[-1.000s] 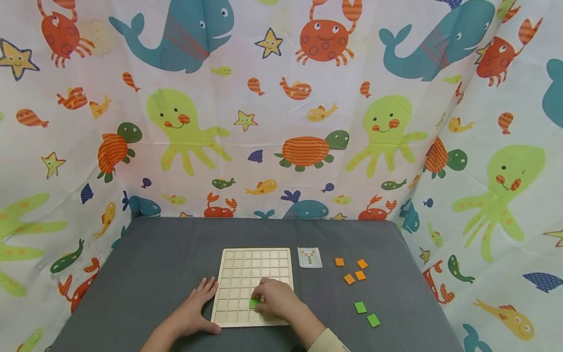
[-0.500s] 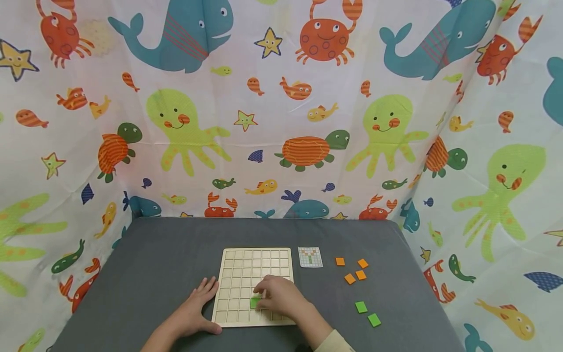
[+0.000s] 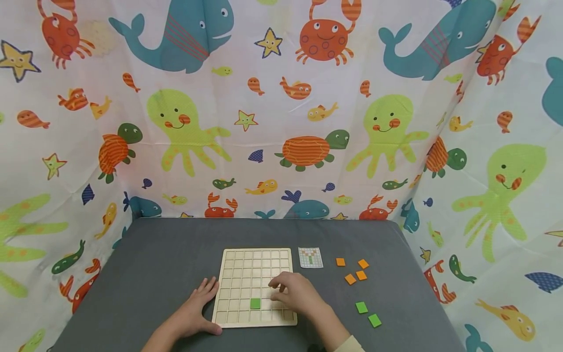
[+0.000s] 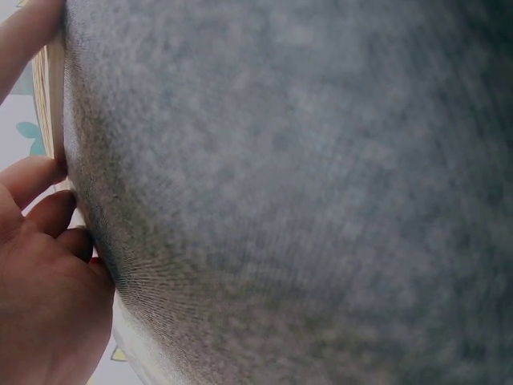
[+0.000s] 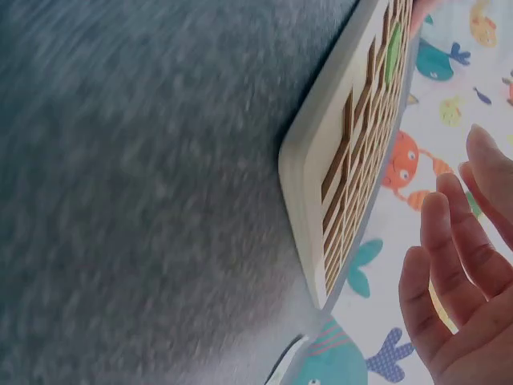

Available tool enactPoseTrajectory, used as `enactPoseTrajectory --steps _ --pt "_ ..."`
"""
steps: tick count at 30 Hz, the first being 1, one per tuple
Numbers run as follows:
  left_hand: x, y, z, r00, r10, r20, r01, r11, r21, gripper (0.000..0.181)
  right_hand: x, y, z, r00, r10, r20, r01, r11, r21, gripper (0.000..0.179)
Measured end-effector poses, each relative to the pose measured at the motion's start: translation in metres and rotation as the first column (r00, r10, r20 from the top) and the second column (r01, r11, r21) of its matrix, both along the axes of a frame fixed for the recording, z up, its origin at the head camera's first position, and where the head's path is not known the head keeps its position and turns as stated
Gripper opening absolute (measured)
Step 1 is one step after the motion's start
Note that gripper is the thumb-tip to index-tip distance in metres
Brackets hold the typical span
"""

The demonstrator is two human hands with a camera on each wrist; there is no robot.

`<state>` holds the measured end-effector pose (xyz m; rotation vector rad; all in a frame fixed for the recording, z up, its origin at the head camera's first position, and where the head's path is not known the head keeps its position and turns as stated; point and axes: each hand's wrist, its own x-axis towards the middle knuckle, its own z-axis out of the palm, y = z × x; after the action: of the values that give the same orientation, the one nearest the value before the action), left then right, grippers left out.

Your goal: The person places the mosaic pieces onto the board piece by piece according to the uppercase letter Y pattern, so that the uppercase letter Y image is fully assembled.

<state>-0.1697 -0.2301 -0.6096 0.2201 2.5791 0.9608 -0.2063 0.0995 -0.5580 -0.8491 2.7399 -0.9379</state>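
A pale wooden grid board [image 3: 237,274] lies flat on the grey table, one green square tile [image 3: 255,303] sitting in a cell near its lower middle. My left hand [image 3: 197,308] rests at the board's left edge, fingers spread and thumb by the front left corner; the left wrist view shows its fingers [image 4: 36,178] against the board's side. Above the right part of the board is my right hand [image 3: 298,293], its fingers loosely bent and nothing between them. In the right wrist view those fingers [image 5: 449,257] stand apart from the board [image 5: 309,172].
Right of the board lies a small printed pattern card [image 3: 310,257]. Beyond it are several orange square tiles [image 3: 350,279], with two green tiles [image 3: 361,307] nearer the front. A curtain [image 3: 264,122] with sea animals hangs behind and beside the grey table [image 3: 176,249].
My right hand has let go of the green tile and drawn back to the right, leaving the tile in the board's cell. The left hand has stayed in place.
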Motion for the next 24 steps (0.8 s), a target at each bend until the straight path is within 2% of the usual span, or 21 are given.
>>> enactPoseTrajectory --steps 8,15,24 --pt "0.0 0.002 0.002 1.0 0.005 0.008 -0.005 1.0 -0.007 0.132 -0.004 0.021 -0.002 0.999 -0.025 -0.025 0.024 0.999 -0.024 0.024" --pt "0.0 0.003 0.003 1.0 0.005 0.015 -0.005 1.0 -0.008 0.132 -0.005 0.041 -0.006 0.998 -0.051 -0.025 0.049 0.995 -0.091 0.025" --pt "-0.001 0.004 0.005 1.0 0.016 0.015 -0.016 1.0 -0.003 0.132 -0.002 0.065 -0.007 0.992 -0.12 -0.026 0.116 0.986 -0.121 0.025"
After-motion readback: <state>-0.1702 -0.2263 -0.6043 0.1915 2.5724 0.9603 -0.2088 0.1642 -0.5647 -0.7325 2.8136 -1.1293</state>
